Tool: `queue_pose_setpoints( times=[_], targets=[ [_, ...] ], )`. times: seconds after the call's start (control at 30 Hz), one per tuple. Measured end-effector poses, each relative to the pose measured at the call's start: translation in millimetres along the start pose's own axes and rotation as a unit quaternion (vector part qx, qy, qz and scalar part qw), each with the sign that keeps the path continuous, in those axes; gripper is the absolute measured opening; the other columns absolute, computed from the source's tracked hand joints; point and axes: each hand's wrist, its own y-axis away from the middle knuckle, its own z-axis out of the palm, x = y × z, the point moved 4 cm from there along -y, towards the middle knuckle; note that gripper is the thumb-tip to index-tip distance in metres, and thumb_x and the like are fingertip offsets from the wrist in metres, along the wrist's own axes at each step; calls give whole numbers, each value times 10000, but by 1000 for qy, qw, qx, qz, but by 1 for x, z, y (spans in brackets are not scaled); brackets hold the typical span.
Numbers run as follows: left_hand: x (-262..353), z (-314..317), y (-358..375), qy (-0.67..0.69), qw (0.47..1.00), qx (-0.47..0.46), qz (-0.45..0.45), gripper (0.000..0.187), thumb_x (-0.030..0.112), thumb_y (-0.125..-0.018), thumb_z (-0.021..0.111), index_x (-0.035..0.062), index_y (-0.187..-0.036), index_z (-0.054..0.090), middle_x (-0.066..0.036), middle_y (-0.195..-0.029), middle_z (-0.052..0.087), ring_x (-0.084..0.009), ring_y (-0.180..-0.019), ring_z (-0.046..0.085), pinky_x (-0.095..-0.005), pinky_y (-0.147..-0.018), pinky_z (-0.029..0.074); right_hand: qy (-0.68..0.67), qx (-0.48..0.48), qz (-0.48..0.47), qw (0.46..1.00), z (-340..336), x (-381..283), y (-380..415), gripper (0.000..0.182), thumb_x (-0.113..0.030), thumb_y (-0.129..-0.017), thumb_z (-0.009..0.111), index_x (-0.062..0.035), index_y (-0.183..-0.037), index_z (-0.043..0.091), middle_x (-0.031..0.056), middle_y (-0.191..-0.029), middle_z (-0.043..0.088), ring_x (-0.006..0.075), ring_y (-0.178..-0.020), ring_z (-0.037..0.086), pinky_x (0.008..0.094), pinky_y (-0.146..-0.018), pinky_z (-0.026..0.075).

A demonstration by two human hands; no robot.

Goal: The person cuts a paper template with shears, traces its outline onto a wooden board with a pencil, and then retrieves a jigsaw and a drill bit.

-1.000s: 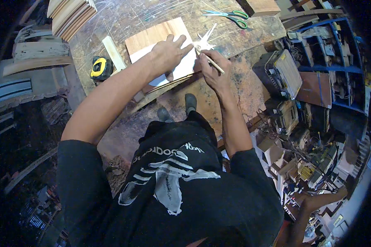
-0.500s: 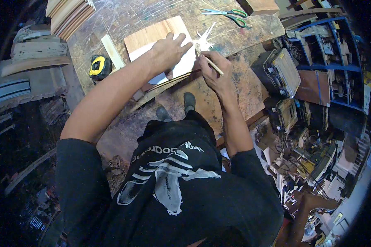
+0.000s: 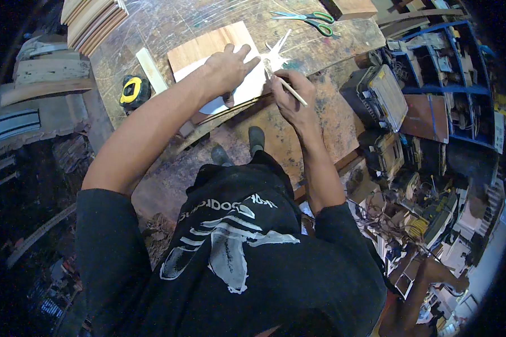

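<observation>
My left hand (image 3: 228,68) lies with spread fingers on a white paper sheet (image 3: 252,88), pressing it over a wooden board (image 3: 208,45) at the bench's near edge. My right hand (image 3: 294,94) is closed around a slim, pale pencil (image 3: 291,90). Its far end is by the right edge of the sheet; the tip is too small to make out. Thin white scraps (image 3: 277,51) lie just beyond this hand. Scissors with green and black handles (image 3: 312,20) rest farther back on the bench.
The scratched workbench (image 3: 168,25) holds a yellow and black tape measure (image 3: 134,91), a pale wood strip (image 3: 151,69), stacked thin boards (image 3: 98,22) and a wood block (image 3: 351,8). Right of it stand a dark case (image 3: 376,98) and blue shelving (image 3: 450,90). Another person's arm (image 3: 441,275) shows lower right.
The pencil and my right hand have shifted very slightly. My left hand keeps its place on the sheet. At lower right the other person's arm has moved.
</observation>
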Motion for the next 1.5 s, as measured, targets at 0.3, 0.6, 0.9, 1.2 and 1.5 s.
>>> queue_pose_setpoints(
  times=[0.3,0.6,0.9,1.2,1.5],
  targets=[
    [-3,-2,-3,25,1000,13,-10,850,571,-823,764,115,-1491,504,-217,-1379,512,-450,-1162,600,-495,-856,610,-98,22,165,981,1,44,-1,130,-104,-876,743,-4,-941,692,60,-804,691,116,-729,653,283,-659,524],
    [3,-3,-2,38,995,68,-60,610,546,-903,697,183,-1385,613,-148,-1232,572,-398,-1082,637,-469,-767,625,-168,-4,142,975,16,45,-4,143,-94,-816,733,-15,-915,665,108,-793,665,169,-702,673,330,-627,530],
    [4,-3,0,56,995,58,-61,679,508,-879,718,182,-1452,559,-163,-1276,551,-434,-1056,632,-509,-749,617,-33,8,-20,999,17,18,-8,117,-69,-788,721,-45,-878,650,165,-827,651,347,-734,675,422,-676,544],
    [5,-3,-1,45,996,53,-59,696,483,-884,727,169,-1475,533,-178,-1276,549,-456,-1081,624,-501,-740,628,17,-4,-66,998,19,12,-11,118,-40,-820,735,-26,-909,659,136,-815,648,267,-697,661,347,-648,528],
    [4,-2,-3,37,997,37,-54,749,502,-862,748,160,-1489,521,-189,-1306,538,-454,-1085,629,-494,-761,631,14,-10,-76,997,19,13,-12,119,-19,-808,741,-10,-882,649,132,-829,661,250,-709,676,331,-652,536]
  ],
)
